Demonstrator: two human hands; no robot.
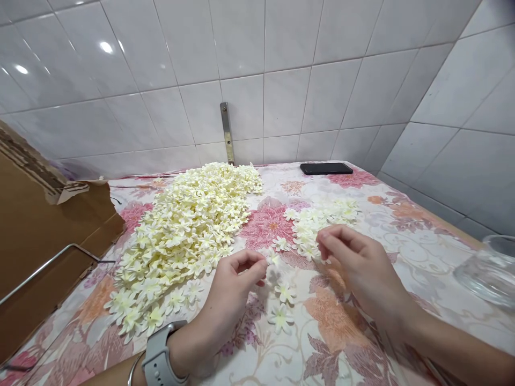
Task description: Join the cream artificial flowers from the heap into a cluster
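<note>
My left hand (237, 284), with a watch (163, 351) on its wrist, is closed in a pinch. A small white flower (274, 257) with a pale yellow centre shows right at its fingertips and appears held there. To the right, my right hand (358, 268) is raised with thumb and fingers pressed together; whatever is between them is too small to make out. Behind that hand spreads a smaller group of white flowers (322, 217). Two loose flowers, the nearer one a flower (280, 318) lying flat, rest between my hands. A large heap of yellowish-white flowers (193, 214) lies at left.
A floral cloth (273, 364) covers the table. At the back right lies a black phone (326, 168). A clear glass container (488, 271) stands at the right edge. A torn cardboard box (52, 246) with a bent metal rod (48, 268) is at left. Tiled walls border the table.
</note>
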